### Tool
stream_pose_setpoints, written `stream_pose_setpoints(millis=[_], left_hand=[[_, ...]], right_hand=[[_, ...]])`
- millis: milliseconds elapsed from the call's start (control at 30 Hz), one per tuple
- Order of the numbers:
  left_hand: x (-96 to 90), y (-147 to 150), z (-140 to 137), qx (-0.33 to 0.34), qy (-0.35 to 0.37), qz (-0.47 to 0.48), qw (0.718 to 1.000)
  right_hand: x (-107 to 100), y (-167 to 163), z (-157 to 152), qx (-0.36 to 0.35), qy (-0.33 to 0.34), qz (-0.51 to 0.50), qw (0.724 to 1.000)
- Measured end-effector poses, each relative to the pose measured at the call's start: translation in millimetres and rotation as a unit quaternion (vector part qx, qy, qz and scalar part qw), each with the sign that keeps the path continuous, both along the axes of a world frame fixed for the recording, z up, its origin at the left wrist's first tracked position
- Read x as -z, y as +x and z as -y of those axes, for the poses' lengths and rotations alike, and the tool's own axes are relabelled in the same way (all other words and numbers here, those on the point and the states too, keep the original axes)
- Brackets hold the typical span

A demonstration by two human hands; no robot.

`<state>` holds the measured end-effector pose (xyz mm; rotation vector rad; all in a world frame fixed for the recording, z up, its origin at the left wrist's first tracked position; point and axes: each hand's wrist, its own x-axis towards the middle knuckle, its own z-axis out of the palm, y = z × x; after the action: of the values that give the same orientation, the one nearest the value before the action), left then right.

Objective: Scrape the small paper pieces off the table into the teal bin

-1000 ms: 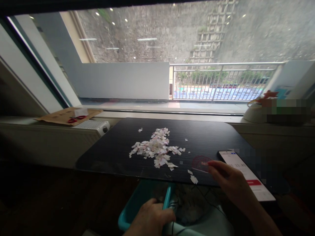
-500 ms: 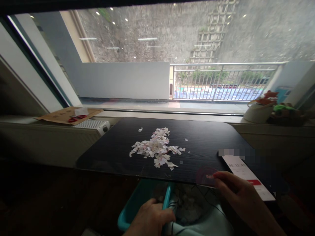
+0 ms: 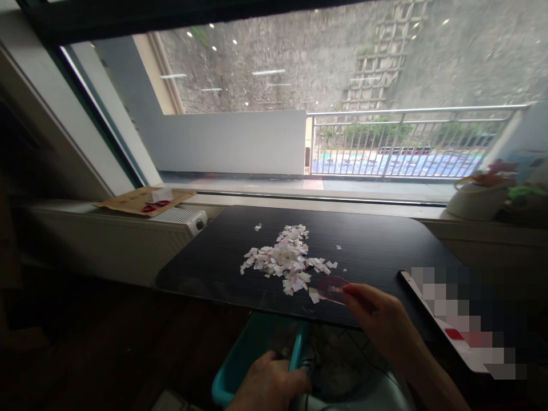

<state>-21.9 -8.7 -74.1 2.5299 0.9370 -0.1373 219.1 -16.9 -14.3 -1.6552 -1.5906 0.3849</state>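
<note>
On the black table (image 3: 372,245) lies a loose pile of small white paper scraps (image 3: 280,257), with a few single scraps apart from it. My right hand (image 3: 381,314) pinches the edge of a thin, see-through pinkish disc (image 3: 330,289) between thumb and fingers. The disc is over the table at the right front of the pile, close to the scraps. Below the table's front edge, my left hand (image 3: 274,379) grips the rim of a teal bin (image 3: 222,385). Part of the bin is hidden under the table and behind that hand.
A phone (image 3: 454,325) lies on the table at the right. Red-handled scissors (image 3: 156,205) rest on brown paper (image 3: 124,201) on the sill, by a white radiator (image 3: 180,222). A whitish pot (image 3: 473,202) stands at the right. Dark cables run beside the bin.
My right hand has brought the disc left and slightly up, nearer the paper scraps. My left hand stays on the bin's rim. The view has turned a little to the left.
</note>
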Motion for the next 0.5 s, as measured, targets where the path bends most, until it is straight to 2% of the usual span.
stream_pose_setpoints(millis=[133, 367, 500], left_hand=[[-12.9, 2, 3, -0.008, -0.033, 0.001, 0.999], [-7.4, 3, 1, -0.007, -0.027, -0.002, 1.0], [-17.3, 2, 6, -0.016, -0.022, 0.009, 1.0]], right_hand=[[0, 9, 9, 0.045, -0.023, 0.018, 0.999], [1, 3, 13, 0.032, 0.0, 0.022, 0.999], [1, 9, 27, 0.05, -0.014, 0.023, 0.998]])
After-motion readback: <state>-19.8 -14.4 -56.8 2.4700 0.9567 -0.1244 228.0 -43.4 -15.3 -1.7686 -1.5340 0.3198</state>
